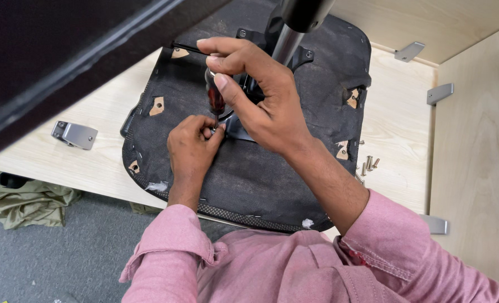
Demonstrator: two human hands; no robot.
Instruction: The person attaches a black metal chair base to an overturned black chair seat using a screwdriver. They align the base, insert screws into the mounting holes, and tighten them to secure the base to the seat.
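Note:
An upturned office chair seat (260, 179), covered in black fabric, lies on a light wooden board (92, 151). My right hand (260, 90) is closed around the dark red handle of a screwdriver (215, 98), held upright over the seat's metal mounting plate (239, 132). My left hand (190, 146) pinches the screwdriver's tip and a small screw at the plate's edge. A black gas-lift column (294, 22) rises from the plate behind my right hand.
Several loose screws (368, 164) lie on the board right of the seat. Grey metal brackets (74, 134) (440, 92) (409, 51) are fixed to the wooden panels. Olive cloth (25, 202) lies on the grey carpet at the left.

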